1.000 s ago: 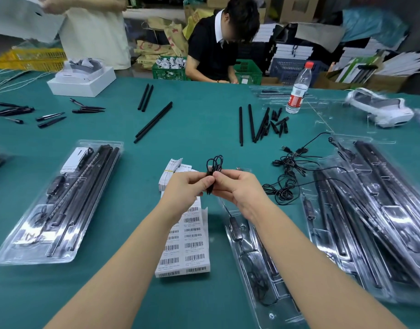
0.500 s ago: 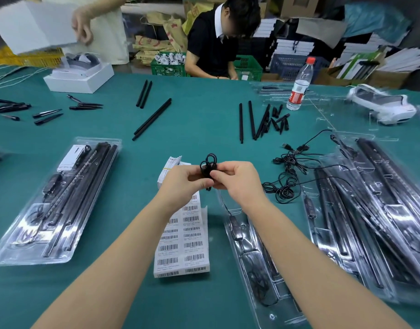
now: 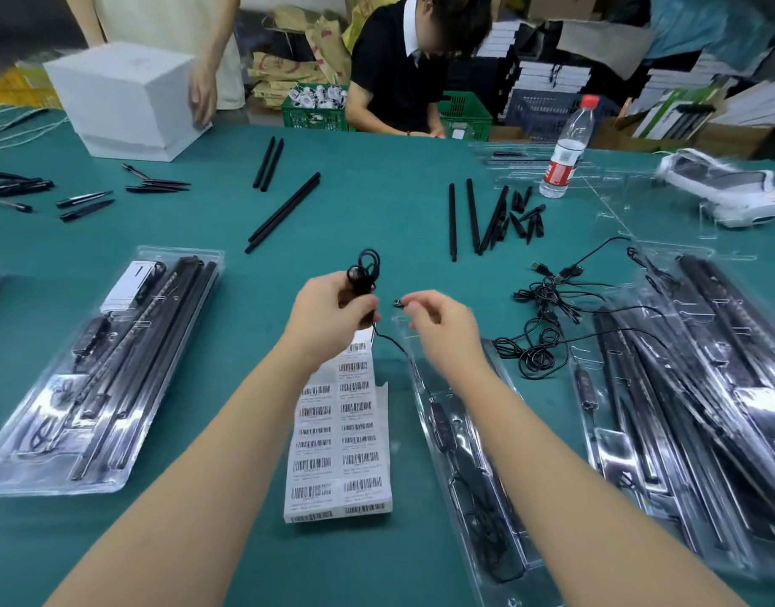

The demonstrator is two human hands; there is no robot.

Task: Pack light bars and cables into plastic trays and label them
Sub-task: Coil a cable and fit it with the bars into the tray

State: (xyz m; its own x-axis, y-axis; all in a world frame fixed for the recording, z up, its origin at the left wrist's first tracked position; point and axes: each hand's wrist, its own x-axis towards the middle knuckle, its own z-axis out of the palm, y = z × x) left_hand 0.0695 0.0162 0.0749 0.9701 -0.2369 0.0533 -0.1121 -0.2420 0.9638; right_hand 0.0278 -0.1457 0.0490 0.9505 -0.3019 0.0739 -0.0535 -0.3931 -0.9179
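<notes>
Over the open tray (image 3: 486,475) on the counter (image 3: 201,554), the left hand (image 3: 333,317) is gripping a coiled cable (image 3: 363,273); the right hand (image 3: 438,326) is pinching its loose end. The cable-packing step seems underway; next, the bundle needs seating in the tray.

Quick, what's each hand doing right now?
Left hand: holding the coiled cable.
Right hand: fingers pinching something small and dark, maybe the cable's end; too blurred to tell.
</notes>
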